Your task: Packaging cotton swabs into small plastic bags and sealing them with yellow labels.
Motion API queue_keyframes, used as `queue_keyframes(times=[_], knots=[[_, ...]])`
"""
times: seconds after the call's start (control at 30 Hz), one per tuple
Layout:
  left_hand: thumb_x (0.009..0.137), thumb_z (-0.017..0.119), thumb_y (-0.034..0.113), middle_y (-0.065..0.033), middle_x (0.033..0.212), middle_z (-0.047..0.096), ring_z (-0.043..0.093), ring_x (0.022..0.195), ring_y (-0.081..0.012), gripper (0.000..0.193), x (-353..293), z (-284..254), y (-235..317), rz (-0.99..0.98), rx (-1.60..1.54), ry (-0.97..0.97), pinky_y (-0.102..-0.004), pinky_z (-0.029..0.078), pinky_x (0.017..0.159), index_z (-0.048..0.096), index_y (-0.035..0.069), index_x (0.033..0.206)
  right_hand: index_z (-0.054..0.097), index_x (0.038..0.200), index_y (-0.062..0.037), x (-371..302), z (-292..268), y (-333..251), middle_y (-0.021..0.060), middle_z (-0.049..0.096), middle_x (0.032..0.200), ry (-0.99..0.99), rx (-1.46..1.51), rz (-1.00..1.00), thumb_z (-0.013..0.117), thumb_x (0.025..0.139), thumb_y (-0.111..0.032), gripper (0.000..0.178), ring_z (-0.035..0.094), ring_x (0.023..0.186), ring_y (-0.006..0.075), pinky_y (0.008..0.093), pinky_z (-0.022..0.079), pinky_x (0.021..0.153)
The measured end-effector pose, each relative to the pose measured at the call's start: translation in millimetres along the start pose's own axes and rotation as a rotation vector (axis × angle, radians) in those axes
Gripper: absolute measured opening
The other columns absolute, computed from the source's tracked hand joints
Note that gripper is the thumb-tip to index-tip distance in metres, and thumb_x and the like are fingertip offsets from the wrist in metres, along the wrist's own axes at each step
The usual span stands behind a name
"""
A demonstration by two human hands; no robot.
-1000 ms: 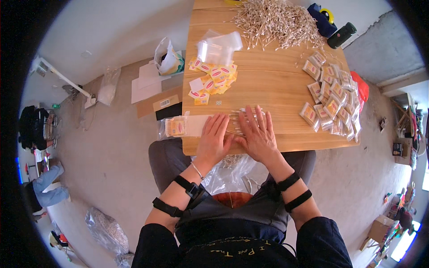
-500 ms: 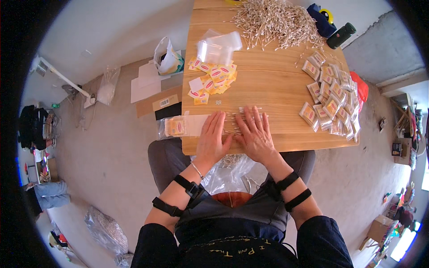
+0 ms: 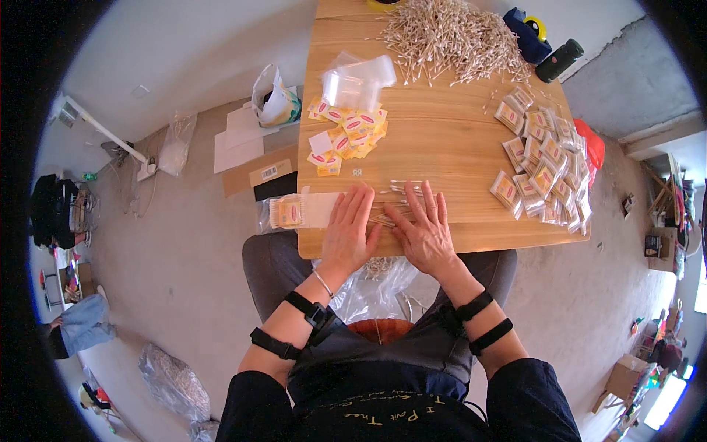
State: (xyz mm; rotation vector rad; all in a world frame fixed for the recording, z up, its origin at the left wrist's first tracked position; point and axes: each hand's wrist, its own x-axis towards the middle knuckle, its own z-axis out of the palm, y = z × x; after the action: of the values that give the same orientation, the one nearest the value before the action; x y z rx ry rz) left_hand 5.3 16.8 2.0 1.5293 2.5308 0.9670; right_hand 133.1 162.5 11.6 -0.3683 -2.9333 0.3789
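Observation:
Several cotton swabs (image 3: 398, 189) lie side by side on the wooden table between my hands. My left hand (image 3: 351, 227) rests flat with stretched fingers at the left ends of these swabs, partly over a white paper sheet (image 3: 318, 209). On their right side my right hand (image 3: 425, 230) lies with its fingers spread, touching some swabs and partly hiding them. At the table's left edge, a small clear bag with swabs and a yellow card (image 3: 288, 211) lies beside the white sheet.
A big heap of loose swabs (image 3: 456, 37) covers the far side. Clear empty bags (image 3: 357, 81) and yellow cards (image 3: 346, 136) sit at the far left. Filled packets (image 3: 545, 166) are piled right, near a dark cylinder (image 3: 560, 60) and a red bag (image 3: 589, 147).
My right hand's fingers have spread and shifted slightly, uncovering more of the swabs between my hands. My left hand stays nearly in place. The view has shifted slightly.

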Motion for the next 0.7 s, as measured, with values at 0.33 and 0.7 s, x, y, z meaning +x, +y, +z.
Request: queue_keyframes(times=[0.33,0.7], knots=[[0.086,0.064,0.015,-0.0173,0.142,0.048,0.042,0.136,-0.0333,0.053,-4,4,-3,0.061,0.047,-0.011,-0.0476,0.029,0.115,0.049,0.0,0.135,0.035,0.15,-0.0146,-1,-4,4,0.0188,0.027,0.156,-0.049,0.082,0.06,0.056,0.093,-0.028,0.062,0.018,0.146,0.0401,0.0559,0.014,0.118],[0.084,0.066,0.014,-0.0169,0.135,0.055,0.047,0.13,-0.0323,0.048,-3,2,-1,0.076,0.047,0.032,-0.0469,0.032,0.114,0.054,-0.002,0.128,0.051,0.122,0.0072,7,18,6,0.0248,0.045,0.13,0.292,0.477,0.077,0.051,0.08,0.008,0.042,0.041,0.128,0.045,0.0497,0.034,0.11]])
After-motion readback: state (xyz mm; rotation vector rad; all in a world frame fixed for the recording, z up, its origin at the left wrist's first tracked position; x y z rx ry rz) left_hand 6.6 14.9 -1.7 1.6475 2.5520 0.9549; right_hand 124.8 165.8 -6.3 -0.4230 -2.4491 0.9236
